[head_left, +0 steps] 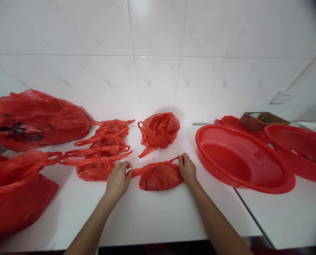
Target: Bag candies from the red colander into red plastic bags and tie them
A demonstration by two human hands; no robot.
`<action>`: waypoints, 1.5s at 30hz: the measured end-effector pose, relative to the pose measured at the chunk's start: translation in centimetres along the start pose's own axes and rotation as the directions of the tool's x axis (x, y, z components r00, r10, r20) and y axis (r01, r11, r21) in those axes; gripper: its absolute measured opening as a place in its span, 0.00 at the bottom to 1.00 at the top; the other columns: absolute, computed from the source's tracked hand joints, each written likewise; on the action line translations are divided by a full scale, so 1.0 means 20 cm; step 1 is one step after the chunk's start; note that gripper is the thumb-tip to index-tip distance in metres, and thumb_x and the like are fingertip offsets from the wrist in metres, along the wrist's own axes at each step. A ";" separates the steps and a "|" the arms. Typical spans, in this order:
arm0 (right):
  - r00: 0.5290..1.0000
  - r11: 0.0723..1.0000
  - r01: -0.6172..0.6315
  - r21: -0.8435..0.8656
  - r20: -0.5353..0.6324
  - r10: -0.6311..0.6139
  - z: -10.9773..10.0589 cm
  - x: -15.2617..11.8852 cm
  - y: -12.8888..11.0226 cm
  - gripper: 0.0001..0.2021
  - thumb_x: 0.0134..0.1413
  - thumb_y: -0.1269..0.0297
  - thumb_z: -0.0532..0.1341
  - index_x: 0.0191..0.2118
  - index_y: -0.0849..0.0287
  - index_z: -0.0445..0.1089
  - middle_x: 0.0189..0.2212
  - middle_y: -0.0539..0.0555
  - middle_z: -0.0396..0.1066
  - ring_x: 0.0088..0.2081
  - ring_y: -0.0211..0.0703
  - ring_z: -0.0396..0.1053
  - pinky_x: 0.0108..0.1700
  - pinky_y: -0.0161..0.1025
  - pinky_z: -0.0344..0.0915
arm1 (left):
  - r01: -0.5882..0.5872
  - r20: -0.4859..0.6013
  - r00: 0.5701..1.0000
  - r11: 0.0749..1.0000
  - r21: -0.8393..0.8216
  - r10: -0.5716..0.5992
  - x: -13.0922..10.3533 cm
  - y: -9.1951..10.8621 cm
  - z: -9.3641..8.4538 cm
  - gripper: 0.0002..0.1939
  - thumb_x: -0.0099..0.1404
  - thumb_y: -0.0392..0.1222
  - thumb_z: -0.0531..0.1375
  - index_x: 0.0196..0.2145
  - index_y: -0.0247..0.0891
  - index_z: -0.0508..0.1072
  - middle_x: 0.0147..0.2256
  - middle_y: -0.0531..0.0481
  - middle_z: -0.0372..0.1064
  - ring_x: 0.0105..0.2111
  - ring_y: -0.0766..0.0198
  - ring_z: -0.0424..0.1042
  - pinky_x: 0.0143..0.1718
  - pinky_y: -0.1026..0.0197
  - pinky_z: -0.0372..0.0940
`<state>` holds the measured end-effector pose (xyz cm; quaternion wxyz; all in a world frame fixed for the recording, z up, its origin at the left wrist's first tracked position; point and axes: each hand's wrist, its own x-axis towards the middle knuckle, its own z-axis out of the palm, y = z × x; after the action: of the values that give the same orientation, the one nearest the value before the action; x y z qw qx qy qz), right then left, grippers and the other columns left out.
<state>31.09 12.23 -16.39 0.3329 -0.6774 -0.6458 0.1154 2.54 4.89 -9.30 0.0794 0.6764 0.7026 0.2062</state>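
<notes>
A small filled red plastic bag (160, 176) lies on the white table (152, 219) between my hands, its two handle ends drawn out sideways. My left hand (120, 178) pinches the left handle between thumb and fingers. The right handle is held by my right hand (187, 168), whose fingers are closed at the bag's upper right corner. To the left, several similar tied red bags (96, 169) sit in a row running back toward the wall. Behind the held bag is a bunch of crumpled red bags (160, 130).
Two large red bags, one at the back (38, 120) and one in front (17, 198), fill the left side. A red basket (227, 163) stands at right, with another red basket (306, 152) and a brown box (261, 121) beyond. A tiled wall (158, 78) closes the back.
</notes>
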 end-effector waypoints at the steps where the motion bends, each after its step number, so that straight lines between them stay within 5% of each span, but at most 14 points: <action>1: 1.000 0.999 0.011 0.036 0.000 -0.011 0.00 0.00 0.00 0.16 0.68 0.52 0.44 0.37 0.55 0.62 0.26 0.49 0.67 0.30 0.43 0.66 0.32 0.36 0.55 | -0.039 -0.036 0.999 0.999 -0.006 0.039 0.01 0.05 -0.01 0.10 0.68 0.42 0.51 0.43 0.40 0.70 0.47 0.41 0.72 0.47 0.49 0.70 0.46 0.49 0.63; 7: 1.000 0.979 0.014 0.205 -0.019 -0.011 -0.02 0.00 0.01 0.19 0.65 0.47 0.45 0.40 0.55 0.63 0.29 0.51 0.70 0.30 0.45 0.67 0.33 0.38 0.60 | -0.311 0.043 0.948 0.948 -0.071 0.314 0.09 0.40 0.12 0.14 0.70 0.45 0.52 0.48 0.42 0.73 0.50 0.44 0.71 0.51 0.54 0.67 0.53 0.52 0.61; 12: 0.999 0.956 -0.005 0.293 -0.040 0.017 -0.02 0.00 0.03 0.19 0.62 0.46 0.48 0.44 0.56 0.63 0.34 0.55 0.72 0.33 0.47 0.70 0.36 0.40 0.63 | -0.267 0.218 0.937 0.962 -0.060 0.274 0.14 0.44 0.21 0.17 0.60 0.42 0.62 0.48 0.37 0.74 0.45 0.37 0.74 0.47 0.45 0.71 0.47 0.48 0.64; 16: 0.999 0.944 -0.021 0.329 -0.035 0.034 -0.03 0.00 0.03 0.20 0.60 0.46 0.50 0.48 0.56 0.62 0.30 0.52 0.71 0.31 0.45 0.68 0.33 0.38 0.62 | -0.241 0.330 0.903 0.961 -0.138 0.274 0.11 0.37 0.09 0.12 0.57 0.36 0.61 0.40 0.41 0.77 0.40 0.42 0.75 0.42 0.49 0.73 0.42 0.52 0.65; 22: 0.998 0.938 -0.046 0.343 -0.012 0.054 -0.03 0.01 0.05 0.18 0.58 0.48 0.53 0.47 0.56 0.63 0.24 0.48 0.67 0.26 0.43 0.64 0.31 0.36 0.59 | -0.105 0.471 0.836 0.924 -0.368 0.283 0.00 0.27 -0.23 0.09 0.56 0.41 0.63 0.36 0.42 0.75 0.32 0.53 0.74 0.31 0.61 0.72 0.31 0.63 0.64; 28: 0.999 0.935 -0.042 0.352 -0.008 0.048 -0.01 0.01 0.06 0.18 0.56 0.47 0.55 0.45 0.56 0.64 0.22 0.47 0.65 0.23 0.41 0.60 0.30 0.36 0.58 | 0.113 0.473 0.860 0.832 -0.544 0.192 -0.08 0.10 -0.50 0.10 0.54 0.42 0.64 0.36 0.39 0.73 0.31 0.53 0.70 0.30 0.64 0.69 0.33 0.63 0.64; 33: 0.998 0.942 -0.056 0.330 -0.001 0.059 0.00 0.01 0.09 0.18 0.56 0.47 0.55 0.43 0.56 0.66 0.21 0.46 0.65 0.23 0.40 0.60 0.29 0.35 0.58 | 0.096 0.542 0.833 0.935 -0.342 0.112 -0.15 -0.09 -0.66 0.08 0.55 0.44 0.62 0.32 0.39 0.75 0.29 0.53 0.71 0.28 0.63 0.68 0.30 0.63 0.63; 39: 1.000 0.958 -0.023 0.286 -0.001 0.024 0.00 0.02 0.10 0.18 0.55 0.47 0.55 0.41 0.56 0.67 0.23 0.49 0.67 0.23 0.40 0.61 0.28 0.36 0.58 | -0.017 0.427 0.903 0.996 -0.082 0.051 -0.14 -0.27 -0.73 0.10 0.56 0.41 0.58 0.36 0.38 0.75 0.36 0.48 0.75 0.36 0.56 0.72 0.39 0.58 0.65; 45: 0.999 0.964 -0.032 0.265 -0.003 0.034 0.00 0.02 0.09 0.17 0.53 0.48 0.55 0.39 0.56 0.69 0.24 0.49 0.68 0.23 0.40 0.61 0.28 0.35 0.59 | -0.130 0.364 0.929 0.982 0.139 0.071 0.03 -0.48 -0.61 0.14 0.51 0.30 0.57 0.34 0.40 0.77 0.33 0.50 0.76 0.35 0.57 0.73 0.39 0.59 0.65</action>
<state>32.61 12.79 -17.35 0.4209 -0.6378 -0.6120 0.2037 -11.00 3.28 -2.01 0.1402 0.7419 0.6551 0.0264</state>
